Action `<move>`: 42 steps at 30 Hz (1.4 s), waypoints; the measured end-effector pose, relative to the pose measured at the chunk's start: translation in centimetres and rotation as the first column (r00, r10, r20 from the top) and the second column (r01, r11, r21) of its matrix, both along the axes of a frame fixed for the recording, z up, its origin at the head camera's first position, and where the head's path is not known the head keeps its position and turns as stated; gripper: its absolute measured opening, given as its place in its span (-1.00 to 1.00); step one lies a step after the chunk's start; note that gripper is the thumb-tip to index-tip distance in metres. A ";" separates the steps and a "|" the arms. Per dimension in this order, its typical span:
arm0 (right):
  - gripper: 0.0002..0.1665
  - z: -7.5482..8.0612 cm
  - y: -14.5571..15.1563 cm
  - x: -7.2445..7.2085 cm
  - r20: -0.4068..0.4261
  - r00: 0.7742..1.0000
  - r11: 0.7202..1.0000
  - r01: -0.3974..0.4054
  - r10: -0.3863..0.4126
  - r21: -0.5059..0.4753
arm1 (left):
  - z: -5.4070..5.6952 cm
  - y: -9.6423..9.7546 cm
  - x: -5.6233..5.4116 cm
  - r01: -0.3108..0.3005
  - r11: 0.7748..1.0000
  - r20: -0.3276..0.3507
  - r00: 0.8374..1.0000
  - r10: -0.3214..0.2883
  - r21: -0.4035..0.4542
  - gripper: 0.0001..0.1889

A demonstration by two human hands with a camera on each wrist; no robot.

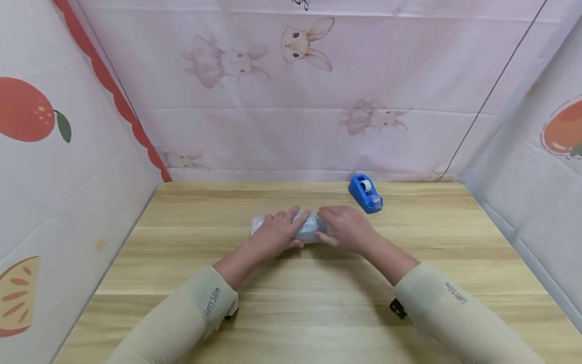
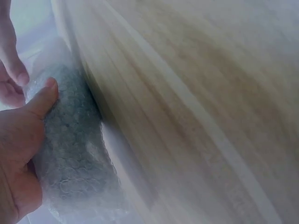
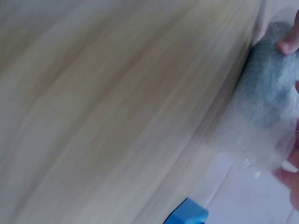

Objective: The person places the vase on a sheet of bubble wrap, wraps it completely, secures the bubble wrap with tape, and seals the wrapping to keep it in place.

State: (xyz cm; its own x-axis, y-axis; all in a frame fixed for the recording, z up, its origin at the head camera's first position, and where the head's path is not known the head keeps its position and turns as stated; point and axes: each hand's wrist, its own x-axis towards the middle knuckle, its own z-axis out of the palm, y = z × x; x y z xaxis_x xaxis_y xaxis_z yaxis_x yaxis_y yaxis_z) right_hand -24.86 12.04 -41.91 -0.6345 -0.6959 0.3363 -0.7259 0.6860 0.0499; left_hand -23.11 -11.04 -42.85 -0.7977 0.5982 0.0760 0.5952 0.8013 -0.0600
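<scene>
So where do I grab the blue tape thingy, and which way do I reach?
Probably pinch the blue tape dispenser from above, across its long sides, beside the tape roll. It's longer than wide, so thumb and fingers should straddle it. Avoid the tape end, which points back toward the person. The right hand, now on the bubble-wrapped bundle, is nearer.

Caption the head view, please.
Left hand and right hand hold a clear bubble-wrapped cylinder near a blue plastic tape dispenser.
</scene>
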 end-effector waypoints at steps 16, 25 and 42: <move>0.24 -1.2 -3.5 0.4 0.308 0.916 0.967 0.241 -0.255 0.083 | -0.2 -0.6 -0.3 0.085 0.993 -0.070 0.994 -0.079 0.086 -0.14; -0.06 -1.8 -3.1 0.3 0.249 0.951 0.983 0.180 -0.186 0.048 | 0.5 -2.8 0.0 0.185 0.977 -0.193 0.968 -0.163 0.103 -0.44; -0.10 -2.2 -2.0 -0.7 0.142 0.985 0.992 0.081 -0.094 0.092 | 1.7 -5.1 2.3 0.498 0.867 -0.521 0.739 -0.426 -0.003 -0.90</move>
